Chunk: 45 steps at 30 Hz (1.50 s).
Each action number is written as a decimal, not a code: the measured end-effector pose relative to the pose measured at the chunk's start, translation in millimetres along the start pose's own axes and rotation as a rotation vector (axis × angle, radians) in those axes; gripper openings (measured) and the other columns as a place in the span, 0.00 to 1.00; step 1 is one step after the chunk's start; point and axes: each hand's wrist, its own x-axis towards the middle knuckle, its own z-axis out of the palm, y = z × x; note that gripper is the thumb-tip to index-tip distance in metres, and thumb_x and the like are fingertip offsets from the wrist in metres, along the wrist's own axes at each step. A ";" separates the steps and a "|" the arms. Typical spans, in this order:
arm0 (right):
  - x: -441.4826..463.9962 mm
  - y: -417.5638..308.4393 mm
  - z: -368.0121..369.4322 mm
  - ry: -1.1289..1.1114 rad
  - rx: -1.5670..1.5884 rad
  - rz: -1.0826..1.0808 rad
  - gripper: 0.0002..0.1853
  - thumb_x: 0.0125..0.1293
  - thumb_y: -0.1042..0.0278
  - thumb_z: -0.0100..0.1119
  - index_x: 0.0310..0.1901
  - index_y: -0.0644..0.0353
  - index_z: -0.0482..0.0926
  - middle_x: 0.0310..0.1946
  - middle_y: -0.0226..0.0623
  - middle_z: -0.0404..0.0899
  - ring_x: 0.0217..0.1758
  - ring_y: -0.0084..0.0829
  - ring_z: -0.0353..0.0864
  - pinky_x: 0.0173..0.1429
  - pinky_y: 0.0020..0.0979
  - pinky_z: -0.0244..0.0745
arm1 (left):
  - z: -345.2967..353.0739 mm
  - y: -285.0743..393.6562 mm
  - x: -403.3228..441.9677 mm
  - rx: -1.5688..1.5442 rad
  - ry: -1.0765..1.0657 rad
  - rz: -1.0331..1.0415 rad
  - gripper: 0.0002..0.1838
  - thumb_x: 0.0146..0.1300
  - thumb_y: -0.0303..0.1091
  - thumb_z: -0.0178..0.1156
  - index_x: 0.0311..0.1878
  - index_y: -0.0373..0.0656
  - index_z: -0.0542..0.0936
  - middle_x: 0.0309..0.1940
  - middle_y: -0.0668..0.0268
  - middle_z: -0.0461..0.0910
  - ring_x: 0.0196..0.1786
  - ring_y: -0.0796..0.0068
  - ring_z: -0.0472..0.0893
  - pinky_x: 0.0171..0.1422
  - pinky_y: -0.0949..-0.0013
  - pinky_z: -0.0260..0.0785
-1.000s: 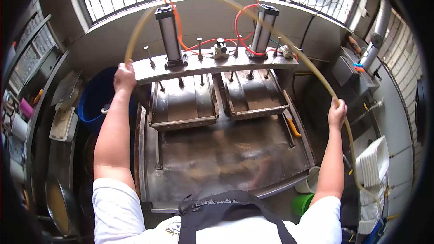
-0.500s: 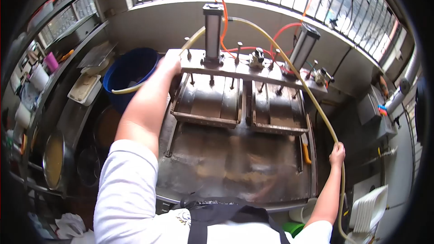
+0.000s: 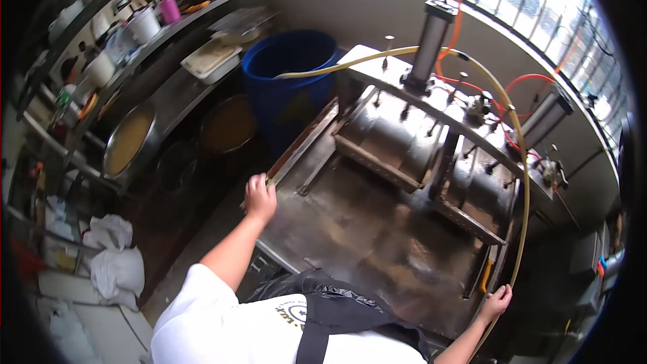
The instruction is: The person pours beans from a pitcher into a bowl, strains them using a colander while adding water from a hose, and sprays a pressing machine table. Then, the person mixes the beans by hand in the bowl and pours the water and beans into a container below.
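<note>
A long yellowish hose (image 3: pixel 520 162) arches over the steel press frame (image 3: pixel 445 121); its left end hangs into a blue barrel (image 3: pixel 290 81). My right hand (image 3: pixel 496 300) is closed at the hose's lower right stretch, beside the front right corner of the metal worktable (image 3: pixel 364 243). At the table's left edge, my left hand (image 3: pixel 259 197) has its fingers loosely bent and apart, with nothing seen in it. Whether it touches the rim is unclear. An orange-handled tool (image 3: pixel 486 275) lies along the table's right side, close to my right hand.
Two upright cylinders, the left one (image 3: pixel 431 44) nearer, stand on the press above two metal frames (image 3: pixel 384 162). Shelves on the left hold a pink cup (image 3: pixel 170 9), a white tray (image 3: pixel 212 61) and a large bowl (image 3: pixel 131 140). White bags (image 3: pixel 118 266) lie below.
My left hand has come back from the press beam to the table's left edge. The hose end now hangs inside the barrel. The view has turned left.
</note>
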 end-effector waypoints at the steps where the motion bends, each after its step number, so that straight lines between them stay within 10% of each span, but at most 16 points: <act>1: -12.6 -34.0 13.9 -0.097 0.009 0.085 0.17 0.82 0.59 0.58 0.61 0.63 0.82 0.40 0.32 0.85 0.25 0.20 0.76 0.27 0.23 0.71 | -18.4 -7.4 -49.1 0.025 -0.047 -0.079 0.24 0.71 0.38 0.64 0.65 0.37 0.77 0.59 0.47 0.76 0.62 0.40 0.76 0.69 0.44 0.69; 7: -77.6 -112.1 145.9 -0.518 0.269 -0.058 0.13 0.82 0.61 0.59 0.57 0.60 0.84 0.40 0.28 0.84 0.25 0.18 0.78 0.28 0.23 0.74 | -112.0 -40.9 -189.1 -0.039 -0.259 -0.519 0.25 0.72 0.41 0.63 0.65 0.35 0.76 0.63 0.45 0.76 0.63 0.40 0.79 0.68 0.48 0.75; 16: -278.0 -287.0 207.9 -1.244 0.463 -0.358 0.07 0.78 0.68 0.64 0.49 0.61 0.86 0.33 0.32 0.85 0.29 0.22 0.83 0.35 0.28 0.79 | -156.2 -81.8 -207.0 -0.066 -0.225 -0.516 0.15 0.76 0.43 0.58 0.40 0.42 0.84 0.38 0.49 0.87 0.47 0.41 0.85 0.53 0.43 0.78; 20: -350.4 -350.9 194.9 -1.371 0.335 -0.882 0.06 0.70 0.70 0.68 0.45 0.60 0.87 0.42 0.50 0.88 0.47 0.54 0.89 0.50 0.45 0.85 | -174.4 -165.1 -288.9 0.060 -0.426 -0.702 0.15 0.75 0.45 0.58 0.46 0.43 0.84 0.50 0.48 0.85 0.57 0.40 0.82 0.62 0.43 0.76; 30: -481.6 -452.3 240.1 -1.525 0.038 -1.058 0.13 0.73 0.57 0.63 0.47 0.57 0.88 0.44 0.51 0.89 0.50 0.56 0.88 0.56 0.50 0.83 | -319.9 -322.1 -442.3 0.282 -0.069 -1.732 0.27 0.72 0.43 0.64 0.64 0.31 0.75 0.65 0.37 0.76 0.66 0.38 0.79 0.69 0.44 0.75; 34: -515.2 -473.9 296.0 -1.420 0.125 -1.042 0.09 0.70 0.64 0.66 0.46 0.57 0.88 0.46 0.50 0.86 0.52 0.54 0.87 0.57 0.49 0.83 | -311.3 -376.4 -431.5 0.316 -0.045 -1.540 0.20 0.72 0.44 0.61 0.52 0.33 0.83 0.46 0.38 0.86 0.53 0.36 0.86 0.60 0.41 0.78; 40: -543.2 -524.0 395.0 -1.250 0.261 -1.096 0.10 0.66 0.66 0.69 0.45 0.61 0.86 0.49 0.52 0.85 0.55 0.56 0.84 0.61 0.50 0.80 | -272.8 -373.7 -285.2 0.138 -0.079 -1.106 0.20 0.70 0.49 0.66 0.47 0.38 0.86 0.49 0.46 0.87 0.58 0.41 0.82 0.64 0.45 0.74; 45: -569.4 -545.9 457.7 -1.147 -0.007 -1.039 0.14 0.67 0.59 0.69 0.47 0.60 0.86 0.54 0.47 0.83 0.63 0.53 0.79 0.70 0.52 0.73 | -277.5 -383.3 -203.8 0.018 -0.130 -0.700 0.26 0.72 0.48 0.68 0.63 0.37 0.82 0.60 0.46 0.82 0.56 0.47 0.86 0.63 0.52 0.79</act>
